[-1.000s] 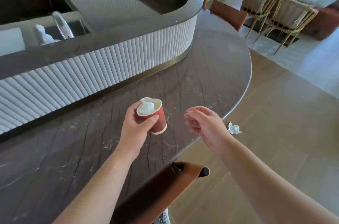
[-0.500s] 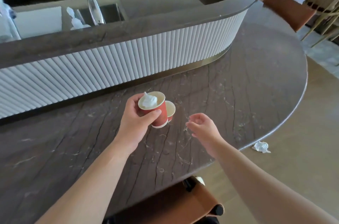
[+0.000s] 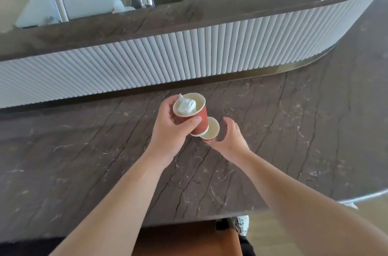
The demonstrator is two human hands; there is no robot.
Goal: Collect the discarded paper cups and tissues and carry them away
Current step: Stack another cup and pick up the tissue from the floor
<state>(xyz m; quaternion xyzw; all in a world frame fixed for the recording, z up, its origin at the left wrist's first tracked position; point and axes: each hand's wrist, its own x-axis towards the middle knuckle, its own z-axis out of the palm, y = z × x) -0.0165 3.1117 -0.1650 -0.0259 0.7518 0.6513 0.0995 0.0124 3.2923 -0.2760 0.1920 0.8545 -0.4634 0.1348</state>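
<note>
Tissue-stuffed red cup (image 3: 196, 118) in left hand (image 3: 172, 129)

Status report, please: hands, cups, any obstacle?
Left hand grips cup with tissue inside. Right hand closing round second cup, grip unclear. Nothing in the way.

Bright, even daylight, soft shadows, wide-angle bending at the edges, slight blur throughout.
</note>
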